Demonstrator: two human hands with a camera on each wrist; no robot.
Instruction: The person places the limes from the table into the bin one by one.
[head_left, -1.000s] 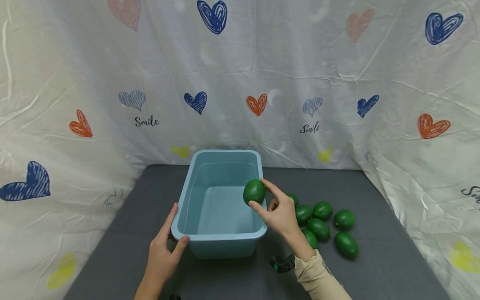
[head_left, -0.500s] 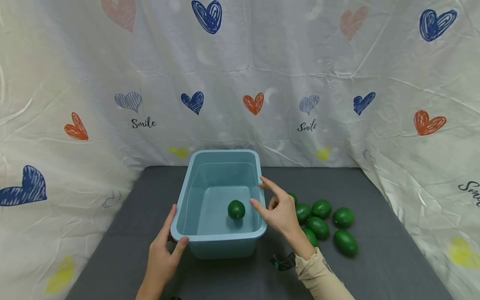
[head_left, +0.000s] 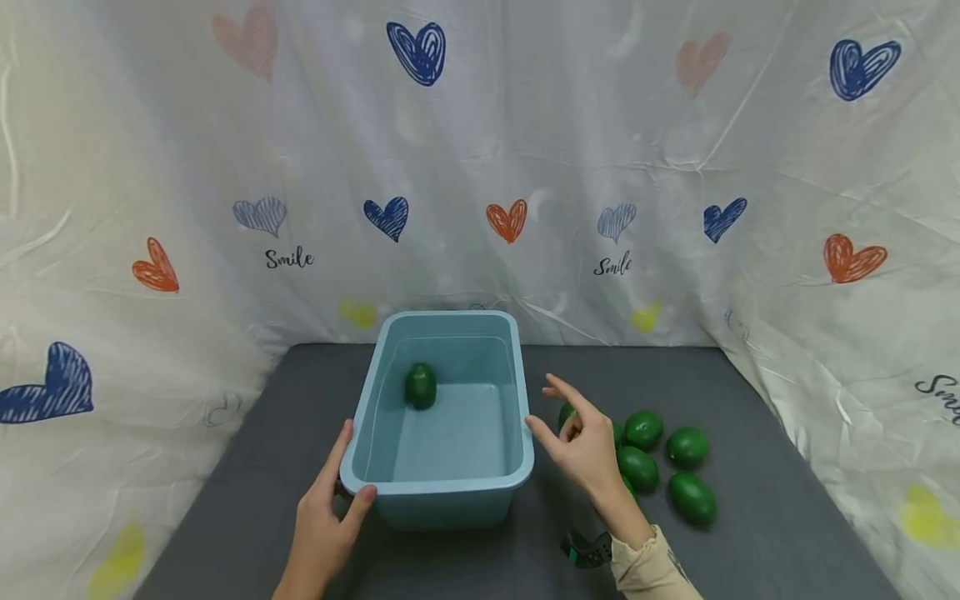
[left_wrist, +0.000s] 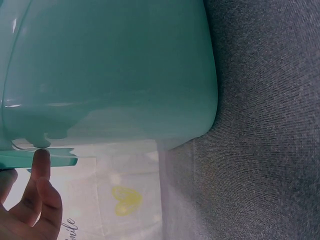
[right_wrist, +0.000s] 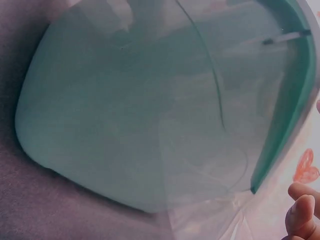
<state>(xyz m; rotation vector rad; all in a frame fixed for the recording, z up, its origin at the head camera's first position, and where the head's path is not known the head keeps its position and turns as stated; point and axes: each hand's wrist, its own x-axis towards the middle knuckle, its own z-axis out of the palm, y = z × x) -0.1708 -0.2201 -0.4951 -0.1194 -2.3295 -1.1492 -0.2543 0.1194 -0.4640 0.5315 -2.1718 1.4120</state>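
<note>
Gone from the right side of the bin's floor, one green fruit (head_left: 421, 386) now sits at the far left inside the blue bin (head_left: 442, 510), against or very close to its left wall; its rounded shape probably let it roll until that side checked it. Its distance from the near end also differs, as it lies deeper in. Meanwhile the right hand (head_left: 585, 447) has drawn off to the right, away from over the bin.

That right hand holds nothing: thumb and forefinger stand apart, the thumb tip at the bin's right rim, though whether it touches I cannot tell. Such a spread looks like the shape left by letting something go.

Left fingers and thumb straddle the near left corner of the bin, so the left hand (head_left: 322, 521) grips it there, thumb at the front edge and forefinger along the side; the left wrist view shows a fingertip up under the rim. Presumably this hold keeps the light-looking bin from shifting.

Loose green fruits (head_left: 637, 468) lie on the dark desk (head_left: 772, 517) to the right, some partly hidden behind the right hand and wrist. Grouped on that side, they seem placed for the right hand's easy reach.
</note>
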